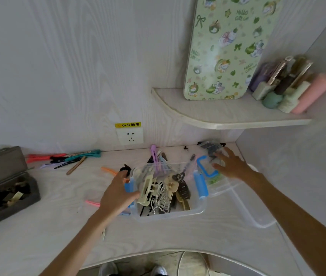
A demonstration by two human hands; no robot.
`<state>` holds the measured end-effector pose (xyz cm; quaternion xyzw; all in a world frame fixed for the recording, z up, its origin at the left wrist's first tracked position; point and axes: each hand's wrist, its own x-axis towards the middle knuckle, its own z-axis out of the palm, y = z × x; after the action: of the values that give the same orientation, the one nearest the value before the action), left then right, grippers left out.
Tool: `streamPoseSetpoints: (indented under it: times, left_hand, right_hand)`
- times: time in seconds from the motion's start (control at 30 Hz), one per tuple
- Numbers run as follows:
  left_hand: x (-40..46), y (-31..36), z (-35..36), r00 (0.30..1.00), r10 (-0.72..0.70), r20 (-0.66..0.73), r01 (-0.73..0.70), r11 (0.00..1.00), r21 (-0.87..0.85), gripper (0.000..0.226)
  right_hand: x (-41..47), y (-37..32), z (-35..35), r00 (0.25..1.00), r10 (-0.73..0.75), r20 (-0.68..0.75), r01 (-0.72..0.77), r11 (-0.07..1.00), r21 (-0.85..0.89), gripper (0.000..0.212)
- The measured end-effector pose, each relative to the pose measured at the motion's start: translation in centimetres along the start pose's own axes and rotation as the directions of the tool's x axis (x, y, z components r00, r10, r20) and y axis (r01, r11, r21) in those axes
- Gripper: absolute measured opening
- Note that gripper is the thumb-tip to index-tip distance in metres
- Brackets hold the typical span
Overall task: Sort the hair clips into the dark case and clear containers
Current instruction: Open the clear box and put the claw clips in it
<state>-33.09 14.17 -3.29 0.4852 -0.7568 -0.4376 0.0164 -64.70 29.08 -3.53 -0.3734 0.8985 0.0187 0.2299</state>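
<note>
Two walls hem the pale wood-grain desk (58, 216), its curved front edge nearest. Bare surface lies between the open dark grey case (9, 193) at left and the clear plastic tub (178, 214) of hair clips (164, 193) mid-desk. Left hand (118, 194) grips the tub's left rim; right hand (231, 166), fingers spread, rests on a smaller clear container (211, 148).
</note>
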Motion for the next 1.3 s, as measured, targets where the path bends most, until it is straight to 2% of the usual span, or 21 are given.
streamPoseSetpoints:
  times: [0.13, 0.27, 0.33, 0.43, 0.53, 0.6, 0.73, 0.83, 0.9, 0.97, 1.1, 1.2, 1.3]
  left_hand:
    - [0.0, 2.2, -0.1, 0.96, 0.249, -0.126, -0.231, 0.963, 0.138, 0.08]
    - [0.2, 5.7, 1.3, 0.905, 0.418, -0.079, -0.394, 0.894, 0.215, 0.058]
    - [0.4, 7.1, 2.5, 0.886, 0.461, -0.044, -0.442, 0.87, 0.219, 0.051]
    - [1.0, 8.6, 4.5, 0.873, 0.487, 0.034, -0.481, 0.846, 0.23, 0.044]
    - [1.3, 9.7, 6.1, 0.857, 0.503, 0.109, -0.512, 0.809, 0.289, 0.044]
    - [1.5, 10.7, 6.9, 0.84, 0.517, 0.164, -0.541, 0.779, 0.318, 0.043]
    - [2.5, 13.1, 8.0, 0.8, 0.54, 0.26, -0.6, 0.71, 0.37, 0.04]
    - [2.9, 15.2, 9.6, 0.793, 0.532, 0.296, -0.609, 0.682, 0.406, 0.042]
    - [3.0, 16.6, 11.2, 0.773, 0.526, 0.355, -0.635, 0.639, 0.435, 0.045]
    - [3.3, 17.5, 12.9, 0.761, 0.459, 0.459, -0.646, 0.605, 0.465, 0.045]
    - [5.0, 17.5, 15.0, 0.762, 0.303, 0.572, -0.623, 0.583, 0.521, 0.039]
    - [6.7, 17.5, 15.3, 0.735, 0.263, 0.625, -0.659, 0.498, 0.564, 0.036]
    - [8.2, 17.6, 15.9, 0.66, 0.19, 0.727, -0.707, 0.484, 0.515, 0.041]
  right_hand:
    - [-1.5, 0.6, 0.3, 1.0, -0.012, -0.017, 0.014, 0.996, 0.088, 0.054]
    - [-3.2, 1.9, 0.1, 1.0, 0.0, 0.005, -0.001, 0.99, 0.142, 0.054]
    - [-4.0, 2.6, 0.1, 1.0, 0.016, 0.001, -0.016, 0.979, 0.201, 0.054]
    - [-4.8, 3.9, 0.1, 0.991, 0.054, -0.123, -0.014, 0.952, 0.306, 0.051]
    - [-5.5, 4.6, -0.1, 0.978, 0.131, -0.165, -0.013, 0.819, 0.574, 0.046]
    - [-6.2, 5.2, -0.7, 0.968, 0.161, -0.191, -0.01, 0.79, 0.613, 0.047]
    - [-8.3, 6.4, -4.2, 0.95, 0.15, -0.273, 0.037, 0.817, 0.575, 0.058]
    - [-9.5, 7.9, -5.8, 0.984, 0.117, -0.134, -0.026, 0.841, 0.54, 0.06]
    - [-10.0, 8.6, -5.3, 0.994, 0.104, -0.024, -0.083, 0.892, 0.445, 0.06]
    - [-10.2, 9.0, -4.0, 0.991, 0.127, 0.037, -0.132, 0.931, 0.339, 0.063]
    - [-11.1, 8.5, -1.7, 0.98, 0.196, 0.028, -0.196, 0.98, 0.019, 0.071]
    - [-10.8, 7.2, -0.6, 0.99, 0.128, -0.055, -0.133, 0.987, -0.093, 0.076]
    - [-9.1, 5.9, 0.2, 0.999, -0.039, 0.018, 0.041, 0.989, -0.141, 0.059]
